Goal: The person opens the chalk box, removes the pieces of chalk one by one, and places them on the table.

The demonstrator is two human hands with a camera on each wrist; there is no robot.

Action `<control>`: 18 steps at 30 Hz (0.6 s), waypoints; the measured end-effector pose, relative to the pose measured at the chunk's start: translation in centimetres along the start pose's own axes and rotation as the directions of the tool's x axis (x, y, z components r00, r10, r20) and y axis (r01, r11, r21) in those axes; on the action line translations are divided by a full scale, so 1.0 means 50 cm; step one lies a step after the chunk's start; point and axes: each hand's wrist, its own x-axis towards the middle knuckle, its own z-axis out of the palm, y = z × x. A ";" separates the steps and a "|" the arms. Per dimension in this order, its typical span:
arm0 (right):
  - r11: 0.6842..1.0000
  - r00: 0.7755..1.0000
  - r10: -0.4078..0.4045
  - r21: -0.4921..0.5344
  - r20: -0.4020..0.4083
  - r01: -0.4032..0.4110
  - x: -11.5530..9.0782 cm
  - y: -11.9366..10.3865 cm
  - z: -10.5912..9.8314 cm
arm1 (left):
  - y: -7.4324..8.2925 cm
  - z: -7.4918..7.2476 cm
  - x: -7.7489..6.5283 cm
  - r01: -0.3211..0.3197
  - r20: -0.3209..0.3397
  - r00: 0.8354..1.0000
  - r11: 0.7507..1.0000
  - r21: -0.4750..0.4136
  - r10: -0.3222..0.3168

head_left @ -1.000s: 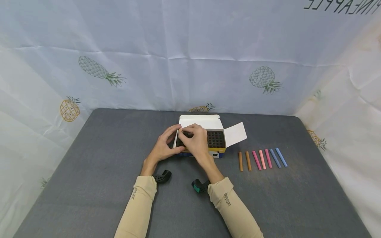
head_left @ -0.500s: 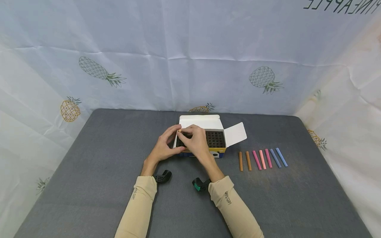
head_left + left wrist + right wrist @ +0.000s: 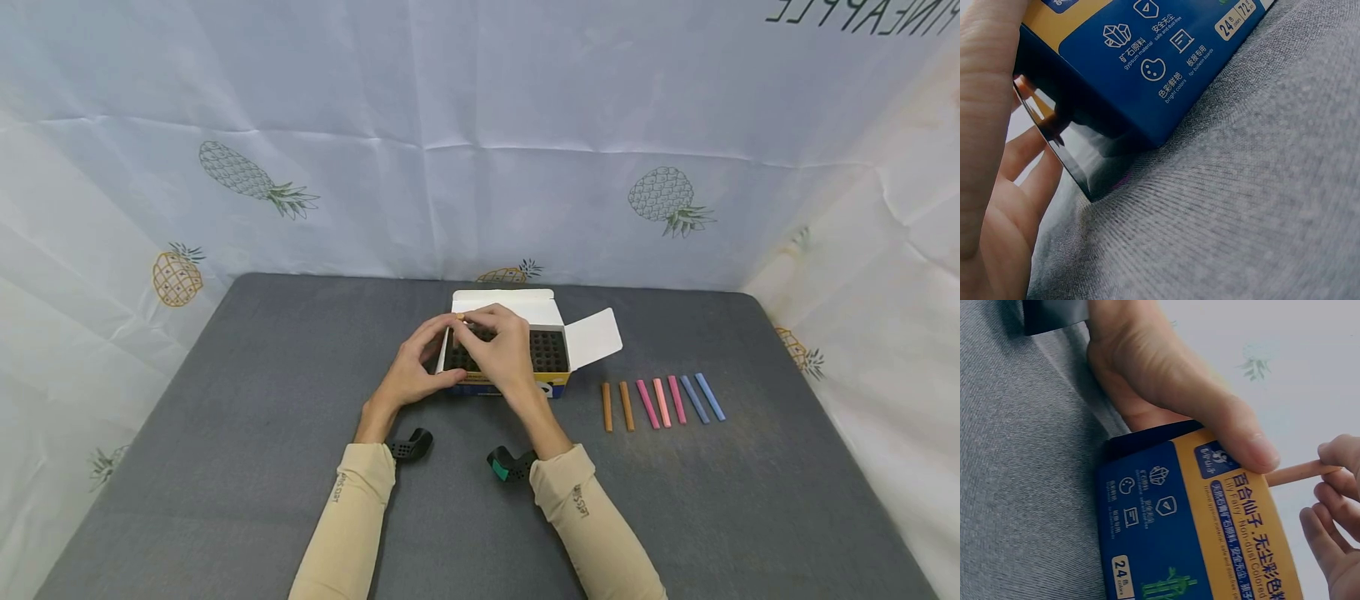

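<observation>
One chalk stick [image 3: 1294, 474] rises from the box [image 3: 480, 388] near the tabletop's [image 3: 300, 333] far edge, narrowly pinched by our right hand [image 3: 504, 346]; our left hand [image 3: 408, 367], half curled, grips the box. Best we move it straight, lest it snap.

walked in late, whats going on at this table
A person's right hand pinches an orange-tan stick upright at the left end of an open chalk box; its lower end is hidden. The left hand holds that end of the box. Seven chalk sticks lie to the right.
</observation>
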 end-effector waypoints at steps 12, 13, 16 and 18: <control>0.998 1.000 0.006 0.065 -0.003 -0.006 -0.012 -0.015 -0.027 | -0.070 0.006 0.007 -0.011 -0.017 1.000 1.000 0.015 0.012; 0.998 1.000 0.007 0.068 0.004 -0.007 -0.015 -0.016 -0.029 | -0.071 0.006 0.006 -0.017 -0.015 1.000 1.000 0.014 0.018; 0.997 1.000 0.010 0.071 0.024 -0.012 -0.021 -0.020 -0.036 | -0.074 0.004 0.006 -0.030 -0.011 0.999 0.999 0.014 0.031; 0.997 0.999 0.008 0.072 0.037 -0.011 -0.025 -0.024 -0.039 | -0.075 0.002 0.005 -0.038 -0.014 0.999 0.999 0.016 0.038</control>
